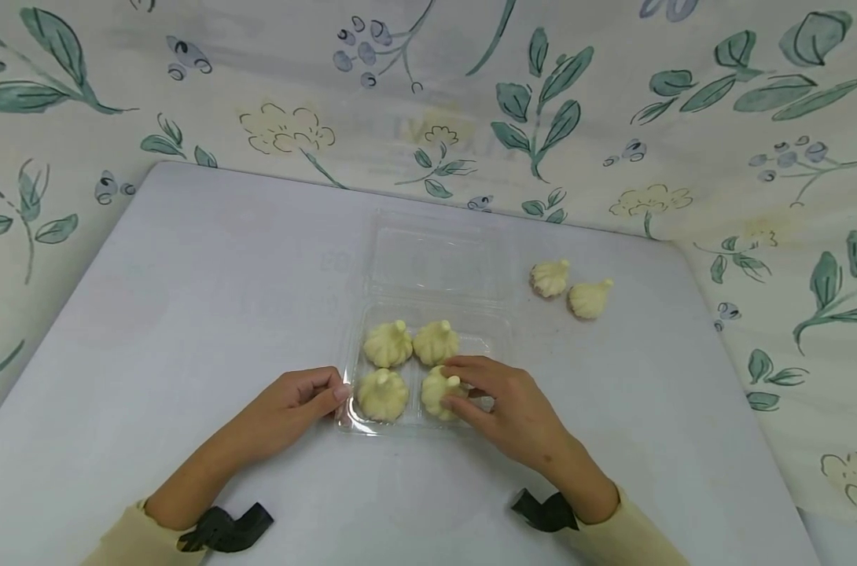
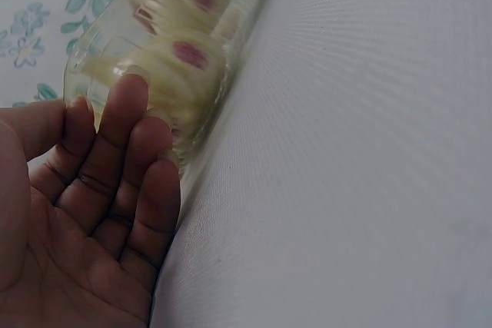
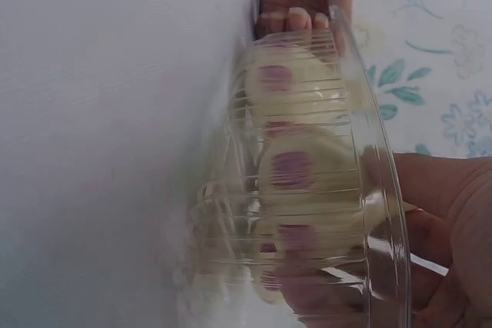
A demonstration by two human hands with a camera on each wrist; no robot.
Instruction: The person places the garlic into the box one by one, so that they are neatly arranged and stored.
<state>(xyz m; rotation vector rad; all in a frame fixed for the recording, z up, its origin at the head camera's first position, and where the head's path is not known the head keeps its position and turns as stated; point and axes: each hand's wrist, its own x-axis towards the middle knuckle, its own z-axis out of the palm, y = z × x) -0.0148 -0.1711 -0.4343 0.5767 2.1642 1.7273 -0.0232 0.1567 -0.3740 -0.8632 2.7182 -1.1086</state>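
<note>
A clear plastic clamshell container (image 1: 495, 322) lies with its lid (image 1: 435, 255) folded back on the table. Inside sit several pale yellow garlic bulbs (image 1: 383, 395), two in the back row and two in front, stems up. My left hand (image 1: 290, 409) holds the container's left rim between thumb and fingers. With thumb and fingertips, my right hand (image 1: 524, 413) pinches the front right garlic bulb (image 1: 435, 391), which is partly hidden behind them. Through the container wall, purple patches show on the garlic bulbs (image 3: 304, 167) in the right wrist view.
Two more garlic bulbs, one (image 1: 549, 278) beside the other (image 1: 590, 299), lie on the white table (image 1: 209, 299) right of the lid. A cloth with leaves and flowers (image 1: 400, 102) hangs behind the table. Black straps (image 1: 226, 528) circle both wrists.
</note>
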